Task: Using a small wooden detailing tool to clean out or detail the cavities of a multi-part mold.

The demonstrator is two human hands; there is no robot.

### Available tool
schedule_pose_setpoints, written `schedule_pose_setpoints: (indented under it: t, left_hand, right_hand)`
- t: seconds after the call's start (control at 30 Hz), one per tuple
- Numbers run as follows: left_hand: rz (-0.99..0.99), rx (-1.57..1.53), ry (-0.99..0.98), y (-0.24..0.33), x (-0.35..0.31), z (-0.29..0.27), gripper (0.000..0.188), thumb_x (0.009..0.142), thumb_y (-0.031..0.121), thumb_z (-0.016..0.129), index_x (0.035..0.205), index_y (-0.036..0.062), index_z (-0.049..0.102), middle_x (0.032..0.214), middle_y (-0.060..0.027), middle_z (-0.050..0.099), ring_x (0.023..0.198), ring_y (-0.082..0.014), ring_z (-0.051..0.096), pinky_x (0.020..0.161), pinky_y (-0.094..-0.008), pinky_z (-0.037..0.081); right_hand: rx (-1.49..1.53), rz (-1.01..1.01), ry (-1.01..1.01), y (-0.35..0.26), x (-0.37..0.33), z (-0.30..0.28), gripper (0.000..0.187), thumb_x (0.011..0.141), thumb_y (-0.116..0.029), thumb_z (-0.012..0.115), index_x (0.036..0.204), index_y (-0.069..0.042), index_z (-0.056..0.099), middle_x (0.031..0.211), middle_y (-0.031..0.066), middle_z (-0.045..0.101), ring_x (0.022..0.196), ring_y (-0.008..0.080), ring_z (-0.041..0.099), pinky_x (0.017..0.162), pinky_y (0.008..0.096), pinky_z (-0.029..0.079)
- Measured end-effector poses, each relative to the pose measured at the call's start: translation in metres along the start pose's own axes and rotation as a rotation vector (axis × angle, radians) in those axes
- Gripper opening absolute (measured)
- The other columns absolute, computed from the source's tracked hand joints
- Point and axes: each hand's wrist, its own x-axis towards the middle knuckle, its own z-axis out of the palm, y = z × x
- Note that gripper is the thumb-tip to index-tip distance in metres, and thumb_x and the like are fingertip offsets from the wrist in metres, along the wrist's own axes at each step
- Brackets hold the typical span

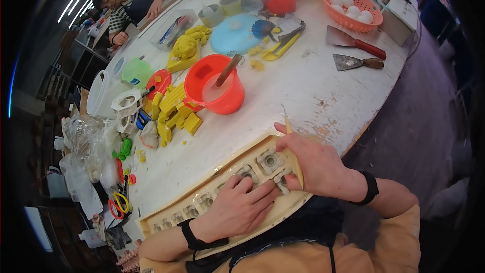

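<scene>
A long cream-coloured mould tray [232, 163] lies slantwise at the table's near edge, with a row of grey, ring-centred fittings [270, 161] along its inside. My left hand [237, 207] rests over the middle of the row, fingers stretched toward the right end and partly covering the fittings. A slim hooked pick with a wooden handle [288, 124] is held in my right hand [318, 164], its bent metal tip pointing up and away from the tray. My right thumb touches a grey fitting near the tray's right end, close to my left fingertips.
Beyond the tray stands a red bucket [225, 96] with a stick in it, beside yellow clay blocks [174, 108]. Two scrapers [356, 62] lie far right below a basket [348, 25] of white balls. Scissors [119, 205] and plastic bags [88, 144] are left. Another person [134, 2] works far left.
</scene>
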Motion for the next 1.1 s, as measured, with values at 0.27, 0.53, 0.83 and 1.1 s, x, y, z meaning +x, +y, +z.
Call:
schedule_pose_setpoints:
  t: [0.27, 0.53, 0.83, 1.1]
  left_hand:
    - [0.006, 0.009, 0.081, 0.001, -0.008, 0.001, 0.03, 0.093, 0.025, 0.068, 0.121, 0.0134, 0.067, 0.118, 0.002, 0.061, 0.085, -0.0205, 0.05, 0.084, -0.0364, 0.041]
    - [0.047, 0.022, 0.121, -0.001, -0.014, 0.006, 0.035, 0.089, 0.02, 0.063, 0.12, 0.0053, 0.068, 0.118, -0.0013, 0.058, 0.094, -0.0209, 0.052, 0.086, -0.0361, 0.041]
    - [0.06, 0.02, 0.209, -0.006, -0.016, 0.014, 0.031, 0.09, 0.023, 0.066, 0.119, 0.011, 0.066, 0.116, 0.0015, 0.057, 0.09, -0.0205, 0.051, 0.084, -0.0357, 0.042]
    - [0.081, 0.026, 0.262, -0.008, -0.021, 0.023, 0.028, 0.092, 0.023, 0.065, 0.118, 0.0123, 0.067, 0.117, 0.0016, 0.058, 0.092, -0.0206, 0.052, 0.086, -0.036, 0.043]
  right_hand:
    - [0.19, -0.069, -0.02, 0.012, 0.005, -0.007, 0.057, 0.071, -0.013, 0.079, 0.12, -0.011, 0.049, 0.157, 0.0209, 0.047, 0.114, 0.0447, 0.064, 0.091, 0.0449, 0.054]
    - [0.149, -0.022, -0.066, 0.007, 0.004, -0.01, 0.058, 0.073, -0.015, 0.082, 0.12, -0.01, 0.049, 0.155, 0.0254, 0.047, 0.119, 0.0478, 0.062, 0.098, 0.0421, 0.051]
    - [0.194, -0.041, -0.042, 0.012, 0.005, -0.009, 0.056, 0.074, -0.015, 0.083, 0.118, -0.011, 0.048, 0.132, 0.0197, 0.064, 0.101, 0.0343, 0.067, 0.093, 0.0391, 0.052]
    - [0.149, 0.098, -0.079, -0.002, 0.004, -0.013, 0.056, 0.074, -0.013, 0.083, 0.117, -0.012, 0.048, 0.105, 0.0143, 0.068, 0.094, 0.0249, 0.065, 0.087, 0.0378, 0.053]
